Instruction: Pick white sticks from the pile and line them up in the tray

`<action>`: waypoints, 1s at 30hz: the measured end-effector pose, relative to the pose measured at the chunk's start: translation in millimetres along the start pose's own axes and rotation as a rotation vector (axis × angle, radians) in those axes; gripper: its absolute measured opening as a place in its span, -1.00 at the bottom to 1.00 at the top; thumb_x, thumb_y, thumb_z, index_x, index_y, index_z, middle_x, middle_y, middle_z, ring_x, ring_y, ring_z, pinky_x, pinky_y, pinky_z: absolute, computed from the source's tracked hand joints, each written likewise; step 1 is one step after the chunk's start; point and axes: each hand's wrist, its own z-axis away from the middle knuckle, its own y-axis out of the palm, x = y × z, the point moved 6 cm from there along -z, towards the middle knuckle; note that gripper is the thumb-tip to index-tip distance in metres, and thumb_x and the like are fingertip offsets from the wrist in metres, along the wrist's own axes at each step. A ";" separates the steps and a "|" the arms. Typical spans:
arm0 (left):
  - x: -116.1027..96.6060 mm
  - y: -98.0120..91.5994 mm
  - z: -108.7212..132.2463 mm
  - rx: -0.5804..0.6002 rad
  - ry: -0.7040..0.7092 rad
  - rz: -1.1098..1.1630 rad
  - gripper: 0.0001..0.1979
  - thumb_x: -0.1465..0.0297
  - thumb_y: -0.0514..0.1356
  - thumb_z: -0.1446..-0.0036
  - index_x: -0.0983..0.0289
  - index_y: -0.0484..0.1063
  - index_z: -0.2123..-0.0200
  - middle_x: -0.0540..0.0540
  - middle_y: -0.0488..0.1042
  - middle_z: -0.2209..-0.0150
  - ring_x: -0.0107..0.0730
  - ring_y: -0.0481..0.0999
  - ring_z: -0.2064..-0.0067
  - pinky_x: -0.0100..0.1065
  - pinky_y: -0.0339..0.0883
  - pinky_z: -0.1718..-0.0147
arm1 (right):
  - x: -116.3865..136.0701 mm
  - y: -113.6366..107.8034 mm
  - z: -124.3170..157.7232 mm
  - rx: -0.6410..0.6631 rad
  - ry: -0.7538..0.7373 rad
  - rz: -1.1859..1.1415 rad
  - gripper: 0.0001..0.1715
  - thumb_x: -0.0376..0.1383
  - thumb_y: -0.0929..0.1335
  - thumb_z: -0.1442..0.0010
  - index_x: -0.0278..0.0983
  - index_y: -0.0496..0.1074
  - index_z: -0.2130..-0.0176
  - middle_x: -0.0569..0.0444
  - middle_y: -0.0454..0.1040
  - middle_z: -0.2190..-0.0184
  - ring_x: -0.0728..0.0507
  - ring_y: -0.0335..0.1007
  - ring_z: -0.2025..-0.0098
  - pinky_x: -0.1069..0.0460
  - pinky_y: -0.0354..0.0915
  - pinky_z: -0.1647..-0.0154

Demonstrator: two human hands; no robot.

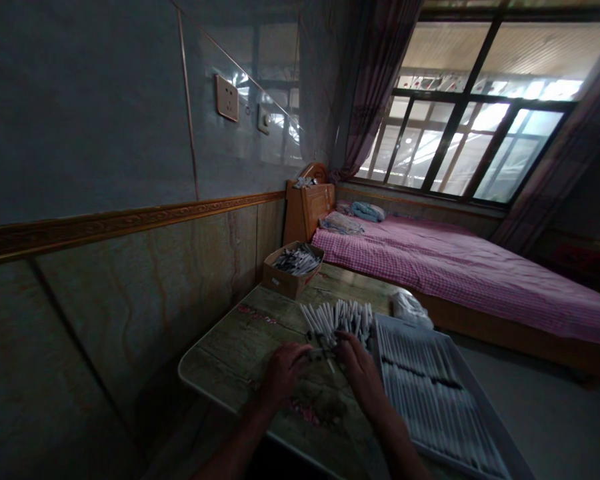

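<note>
Over the table, my left hand point(284, 371) is closed, its fingertips pinching one end of a thin, pen-like stick point(321, 350). My right hand point(353, 357) has its fingers curled at the stick's other end, beside a loose pile of white sticks with dark tips point(337, 316). Another white stick slants down just below the held one. Right of my right hand lies a grey tray point(485, 400) with many white sticks laid side by side in rows.
A cardboard box point(282, 283) full of similar sticks stands at the table's back left. Behind the tray sits a clear plastic bag point(411, 308). The patterned table point(230, 343) adjoins a tiled wall at left; a bed point(445, 267) is beyond.
</note>
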 end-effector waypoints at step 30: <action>4.0 9.5 1.8 0.154 -0.137 -0.187 -0.72 0.50 0.18 -0.17 0.12 0.56 0.11 0.05 0.64 0.12 -0.26 0.59 0.08 -0.29 0.37 0.02 | -68.2 36.0 10.1 -0.243 0.104 -0.035 -0.68 -0.13 0.28 -0.09 -0.24 0.51 0.24 -0.01 0.62 0.28 -0.20 0.55 0.20 -0.02 0.37 0.15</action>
